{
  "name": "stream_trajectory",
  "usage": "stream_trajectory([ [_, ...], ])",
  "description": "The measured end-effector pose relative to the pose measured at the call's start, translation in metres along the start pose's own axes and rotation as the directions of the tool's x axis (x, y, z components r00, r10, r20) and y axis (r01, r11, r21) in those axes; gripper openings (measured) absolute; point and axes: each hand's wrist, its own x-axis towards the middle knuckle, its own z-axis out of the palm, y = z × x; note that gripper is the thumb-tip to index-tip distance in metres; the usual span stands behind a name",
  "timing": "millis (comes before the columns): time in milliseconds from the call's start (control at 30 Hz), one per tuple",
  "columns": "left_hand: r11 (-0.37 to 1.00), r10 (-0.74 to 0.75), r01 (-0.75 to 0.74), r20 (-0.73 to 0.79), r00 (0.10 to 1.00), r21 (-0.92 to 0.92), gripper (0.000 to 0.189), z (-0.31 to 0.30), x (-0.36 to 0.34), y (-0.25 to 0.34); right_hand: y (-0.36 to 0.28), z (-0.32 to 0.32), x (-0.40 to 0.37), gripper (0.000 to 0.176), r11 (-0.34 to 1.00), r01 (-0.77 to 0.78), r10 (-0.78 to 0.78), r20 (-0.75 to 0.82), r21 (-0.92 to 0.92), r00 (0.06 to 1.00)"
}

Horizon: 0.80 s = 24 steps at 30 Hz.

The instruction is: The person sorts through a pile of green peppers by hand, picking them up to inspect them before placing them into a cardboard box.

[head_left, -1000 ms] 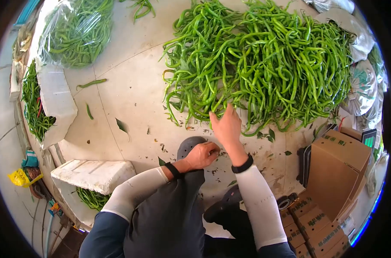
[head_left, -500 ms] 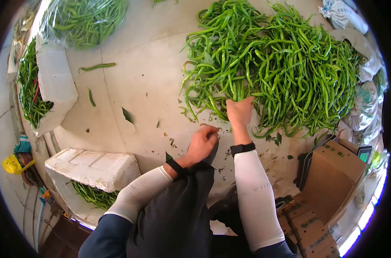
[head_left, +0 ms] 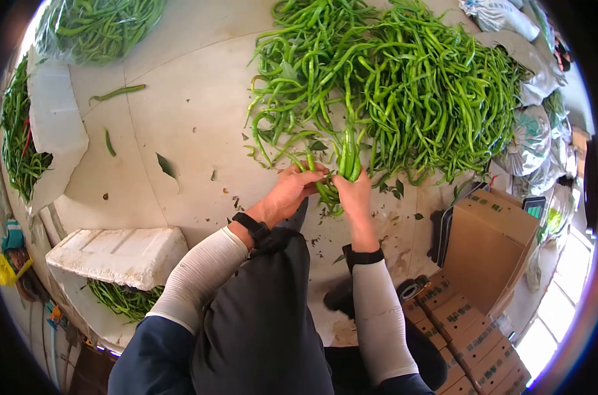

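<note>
Head view: the right hand (head_left: 353,191) is closed around the near ends of a small bunch of long, smooth, bright-green peppers (head_left: 348,155), which points away from the person and overlaps the near edge of a broad heap of slender, curved green peppers (head_left: 443,99) on the pale, dusty floor (head_left: 200,118). The left hand (head_left: 292,191) lies just beside it, fingers bent and brought up against peppers at the near-left edge of the heap; whether it grips one cannot be told. Both forearms wear white elastic sleeves (head_left: 384,316) with dark bands at the wrists. To the left of the heap, one long green pepper (head_left: 118,93), a shorter green pepper (head_left: 109,142) and a dark-green leaf (head_left: 165,165) lie apart on the floor. At far left stand a clear plastic bag filled with green peppers (head_left: 98,29) and, nearer the person, a white foam box (head_left: 118,253) with peppers visible in its opening. At right, a brown cardboard box (head_left: 486,227) stands near flat printed cartons (head_left: 470,336); white plastic sacks (head_left: 529,141) border the heap's far right side.
</note>
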Motion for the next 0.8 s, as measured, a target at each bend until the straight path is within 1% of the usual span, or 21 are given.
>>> stream_trajectory([
  [33, 1.0, -0.015, 0.015, 0.001, 1.0, -0.021, 0.033, -0.003, 0.0, -0.001, 0.007, 0.0, -0.005, 0.031, 0.967, -0.075, 0.071, 0.025, 0.243, 0.997],
  [67, 0.999, -0.028, 0.028, 0.001, 1.0, -0.041, 0.028, -0.007, 0.0, -0.001, 0.014, -0.002, -0.009, 0.031, 0.966, -0.073, 0.069, 0.024, 0.249, 0.997],
  [100, 0.999, -0.026, 0.026, 0.001, 1.0, -0.036, 0.028, -0.008, -0.002, 0.0, 0.019, -0.006, -0.013, 0.031, 0.906, -0.117, 0.102, 0.057, 0.406, 0.993],
  [133, 0.998, -0.032, 0.035, 0.068, 0.997, -0.049, 0.025, -0.007, -0.007, 0.002, 0.027, -0.011, -0.016, 0.032, 0.819, -0.162, 0.132, 0.095, 0.551, 0.987],
  [167, 0.997, -0.04, 0.049, 0.133, 0.99, -0.063, 0.023, -0.006, -0.012, 0.002, 0.035, -0.016, -0.017, 0.034, 0.714, -0.22, 0.142, 0.17, 0.665, 0.975],
  [200, 0.997, -0.047, 0.055, 0.128, 0.991, -0.059, 0.023, -0.008, -0.015, 0.002, 0.04, -0.023, -0.017, 0.034, 0.708, -0.225, 0.148, 0.171, 0.669, 0.974],
  [267, 0.97, -0.114, 0.153, 0.201, 0.973, -0.189, 0.026, -0.006, -0.02, 0.004, 0.05, -0.039, -0.015, 0.034, 0.618, -0.325, 0.151, 0.298, 0.716, 0.943],
  [300, 0.983, -0.128, 0.129, 0.018, 0.992, -0.131, 0.031, 0.012, -0.026, 0.008, 0.062, -0.048, -0.011, 0.036, 0.579, -0.35, 0.161, 0.317, 0.737, 0.935],
  [333, 0.981, -0.154, 0.154, 0.013, 0.988, -0.114, 0.031, 0.01, -0.024, 0.004, 0.067, -0.058, -0.01, 0.036, 0.558, -0.353, 0.176, 0.308, 0.751, 0.935],
  [400, 0.953, -0.142, 0.177, 0.155, 0.978, -0.247, 0.034, 0.003, -0.018, 0.007, 0.073, -0.081, -0.01, 0.039, 0.503, -0.413, 0.122, 0.411, 0.759, 0.903],
  [433, 0.96, -0.131, 0.155, 0.115, 0.985, -0.232, 0.035, 0.009, -0.015, 0.008, 0.077, -0.093, -0.01, 0.037, 0.491, -0.416, 0.093, 0.429, 0.765, 0.898],
  [467, 0.963, -0.152, 0.173, 0.114, 0.982, -0.208, 0.035, 0.016, -0.012, 0.009, 0.081, -0.104, -0.012, 0.037, 0.468, -0.41, 0.094, 0.417, 0.783, 0.904],
  [533, 0.98, -0.106, 0.115, 0.062, 0.992, -0.164, 0.033, 0.036, -0.008, 0.013, 0.086, -0.122, -0.022, 0.033, 0.349, -0.461, 0.033, 0.481, 0.816, 0.876],
  [567, 0.974, -0.073, 0.101, 0.144, 0.987, -0.201, 0.028, 0.034, -0.002, 0.009, 0.089, -0.128, -0.028, 0.029, 0.335, -0.46, 0.008, 0.485, 0.823, 0.874],
  [600, 0.975, -0.089, 0.116, 0.15, 0.985, -0.187, 0.028, 0.038, 0.001, 0.007, 0.095, -0.133, -0.032, 0.029, 0.322, -0.45, 0.01, 0.472, 0.833, 0.882],
  [633, 0.973, -0.081, 0.117, 0.181, 0.98, -0.198, 0.025, 0.043, 0.004, 0.004, 0.099, -0.139, -0.035, 0.026, 0.352, -0.449, -0.026, 0.488, 0.821, 0.873],
  [667, 0.971, -0.069, 0.115, 0.212, 0.975, -0.211, 0.025, 0.047, 0.007, 0.002, 0.103, -0.144, -0.038, 0.024, 0.385, -0.446, -0.062, 0.505, 0.808, 0.861],
  [700, 0.961, -0.062, 0.123, 0.24, 0.969, -0.247, 0.03, 0.053, 0.01, -0.002, 0.103, -0.148, -0.043, 0.024, 0.384, -0.437, -0.064, 0.495, 0.814, 0.866],
  [733, 0.962, -0.066, 0.128, 0.249, 0.966, -0.241, 0.03, 0.059, 0.012, -0.006, 0.102, -0.152, -0.049, 0.024, 0.333, -0.414, -0.103, 0.469, 0.847, 0.877],
  [767, 0.959, -0.076, 0.126, 0.197, 0.977, -0.254, 0.03, 0.065, 0.013, -0.01, 0.101, -0.155, -0.054, 0.025, 0.279, -0.391, -0.141, 0.44, 0.877, 0.887],
  [800, 0.956, -0.089, 0.126, 0.144, 0.986, -0.267, 0.029, 0.072, 0.014, -0.012, 0.097, -0.158, -0.059, 0.025, 0.276, -0.381, -0.144, 0.429, 0.883, 0.891],
])
